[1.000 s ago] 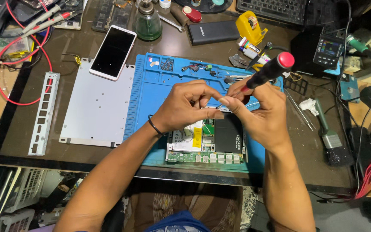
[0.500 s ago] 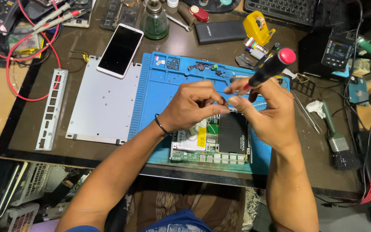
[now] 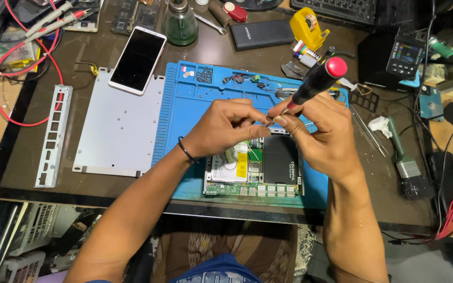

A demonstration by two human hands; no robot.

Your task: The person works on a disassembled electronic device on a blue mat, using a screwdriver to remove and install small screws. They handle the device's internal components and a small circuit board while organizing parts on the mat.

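Both hands meet above a blue work mat. My right hand grips a black screwdriver with a red cap, its tip pointing down-left toward my fingers. My left hand pinches something small and metallic at the screwdriver's tip; it is too small to tell what. Below the hands lies an open small computer board with a black drive and a silver drive fitted side by side.
A grey metal cover plate and a slotted bracket lie left of the mat. A white-edged phone, a green glass bottle, a yellow tape dispenser, a brush and red cables surround the work area.
The view has shifted slightly. Both hands stay together over the board, and the screwdriver handle sits a little more upright than before.
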